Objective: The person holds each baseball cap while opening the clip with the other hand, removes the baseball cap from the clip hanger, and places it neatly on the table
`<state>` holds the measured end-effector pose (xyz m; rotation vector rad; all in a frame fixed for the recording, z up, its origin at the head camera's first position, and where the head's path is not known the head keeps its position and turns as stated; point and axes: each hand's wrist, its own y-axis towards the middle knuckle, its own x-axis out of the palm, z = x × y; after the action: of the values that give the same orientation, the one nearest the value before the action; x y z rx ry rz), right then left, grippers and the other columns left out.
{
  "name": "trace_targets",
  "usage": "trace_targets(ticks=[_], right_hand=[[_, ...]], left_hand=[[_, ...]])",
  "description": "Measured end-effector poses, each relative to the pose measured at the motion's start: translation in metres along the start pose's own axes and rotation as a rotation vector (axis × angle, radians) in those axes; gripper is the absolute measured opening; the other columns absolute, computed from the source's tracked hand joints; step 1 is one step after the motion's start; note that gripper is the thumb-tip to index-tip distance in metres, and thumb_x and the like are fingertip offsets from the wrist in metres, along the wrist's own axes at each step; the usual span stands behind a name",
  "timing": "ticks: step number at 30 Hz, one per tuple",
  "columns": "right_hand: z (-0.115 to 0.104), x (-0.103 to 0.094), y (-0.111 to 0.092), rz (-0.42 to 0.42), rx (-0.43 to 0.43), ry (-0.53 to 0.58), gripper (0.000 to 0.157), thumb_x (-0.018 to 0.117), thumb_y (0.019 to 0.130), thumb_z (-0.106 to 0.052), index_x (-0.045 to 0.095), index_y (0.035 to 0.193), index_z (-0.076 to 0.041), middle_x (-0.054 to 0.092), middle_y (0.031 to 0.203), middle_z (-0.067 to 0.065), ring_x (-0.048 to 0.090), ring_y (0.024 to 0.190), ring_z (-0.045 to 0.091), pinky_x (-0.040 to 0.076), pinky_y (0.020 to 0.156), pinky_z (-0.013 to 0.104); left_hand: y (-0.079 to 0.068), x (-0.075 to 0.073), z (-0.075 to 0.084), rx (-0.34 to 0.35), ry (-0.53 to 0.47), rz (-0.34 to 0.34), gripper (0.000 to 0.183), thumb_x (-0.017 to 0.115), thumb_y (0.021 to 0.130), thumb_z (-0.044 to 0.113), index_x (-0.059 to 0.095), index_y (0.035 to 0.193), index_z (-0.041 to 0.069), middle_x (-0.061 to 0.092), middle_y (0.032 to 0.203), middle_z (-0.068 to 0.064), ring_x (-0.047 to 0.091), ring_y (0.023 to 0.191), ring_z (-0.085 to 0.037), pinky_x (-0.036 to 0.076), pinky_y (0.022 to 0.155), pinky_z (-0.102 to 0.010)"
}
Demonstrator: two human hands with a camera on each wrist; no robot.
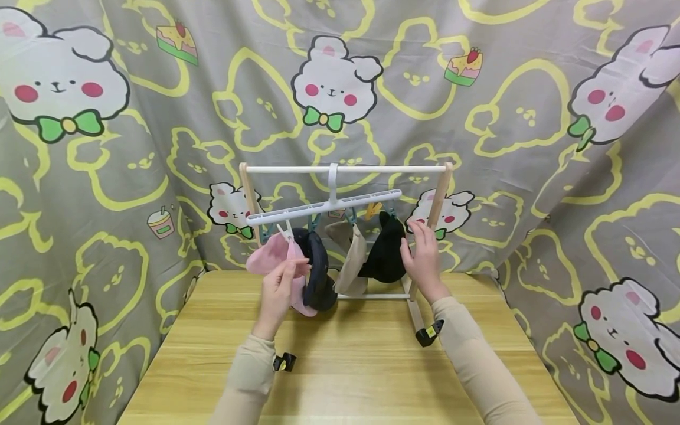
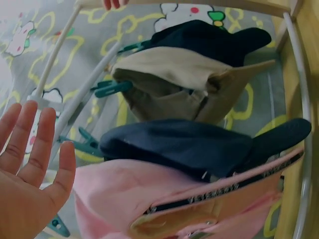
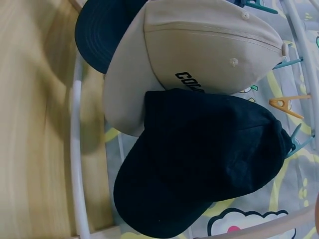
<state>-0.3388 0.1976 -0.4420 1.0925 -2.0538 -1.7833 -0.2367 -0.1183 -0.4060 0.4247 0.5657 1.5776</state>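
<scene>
My left hand (image 1: 277, 292) is beside the pink cap (image 1: 271, 255), its fingers extended; in the left wrist view the hand (image 2: 32, 172) has spread fingers and holds nothing. My right hand (image 1: 425, 260) is raised with straight fingers next to the black cap (image 1: 389, 251); whether it touches the cap cannot be told. Between them hang a dark navy cap (image 1: 317, 265) and a beige cap (image 1: 352, 262) with dark lettering. All hang by clips from a white clip hanger (image 1: 324, 208), which tilts down to the left. A white clip (image 1: 287, 231) is at the pink cap's top.
The hanger hooks over the top rod (image 1: 390, 169) of a wooden-sided rack (image 1: 442, 195) on the wood-grain table (image 1: 350, 366). An orange clip (image 1: 374, 209) hangs between the beige and black caps. Behind is a grey patterned curtain (image 1: 207, 112).
</scene>
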Motion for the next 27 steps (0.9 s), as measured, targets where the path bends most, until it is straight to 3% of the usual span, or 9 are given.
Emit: trace_targets(ticks=[9, 14, 19, 24, 27], right_hand=[[0.002, 0.004, -0.007, -0.027, 0.010, -0.011, 0.042, 0.065, 0.084, -0.002, 0.058, 0.125, 0.005, 0.058, 0.123, 0.025, 0.053, 0.114, 0.041, 0.042, 0.100, 0.053], [0.001, 0.005, -0.010, -0.052, 0.046, -0.010, 0.041, 0.063, 0.087, -0.005, 0.057, 0.127, 0.003, 0.057, 0.126, 0.024, 0.052, 0.118, 0.040, 0.041, 0.102, 0.053], [0.003, 0.007, -0.012, -0.063, 0.051, -0.007, 0.042, 0.063, 0.087, -0.004, 0.055, 0.128, 0.003, 0.056, 0.127, 0.023, 0.051, 0.118, 0.040, 0.041, 0.101, 0.054], [0.003, 0.009, -0.013, -0.059, 0.054, -0.002, 0.042, 0.063, 0.087, -0.002, 0.056, 0.128, 0.002, 0.056, 0.127, 0.023, 0.051, 0.118, 0.039, 0.040, 0.101, 0.054], [0.003, 0.009, -0.013, -0.061, 0.056, -0.006, 0.043, 0.063, 0.087, -0.003, 0.055, 0.129, 0.002, 0.056, 0.126, 0.023, 0.051, 0.117, 0.040, 0.040, 0.100, 0.054]], left_hand=[[0.000, 0.017, -0.028, -0.043, -0.060, -0.039, 0.031, 0.040, 0.104, 0.004, 0.067, 0.109, -0.008, 0.069, 0.098, -0.029, 0.069, 0.089, -0.021, 0.054, 0.086, -0.019], [-0.001, 0.029, -0.034, 0.000, -0.078, -0.043, 0.032, 0.040, 0.104, 0.006, 0.069, 0.107, -0.006, 0.070, 0.095, -0.027, 0.069, 0.086, -0.029, 0.054, 0.083, -0.023], [-0.001, 0.041, -0.038, 0.019, -0.069, -0.042, 0.032, 0.040, 0.104, 0.006, 0.070, 0.105, -0.004, 0.071, 0.093, -0.025, 0.070, 0.084, -0.023, 0.056, 0.081, -0.026], [-0.001, 0.054, -0.038, -0.016, -0.090, -0.066, 0.032, 0.038, 0.104, 0.004, 0.068, 0.107, -0.008, 0.071, 0.097, -0.029, 0.070, 0.087, -0.038, 0.058, 0.081, -0.029], [-0.001, 0.061, -0.029, -0.037, -0.109, -0.092, 0.032, 0.038, 0.104, 0.004, 0.066, 0.108, -0.011, 0.070, 0.099, -0.031, 0.068, 0.091, -0.045, 0.058, 0.082, -0.032]])
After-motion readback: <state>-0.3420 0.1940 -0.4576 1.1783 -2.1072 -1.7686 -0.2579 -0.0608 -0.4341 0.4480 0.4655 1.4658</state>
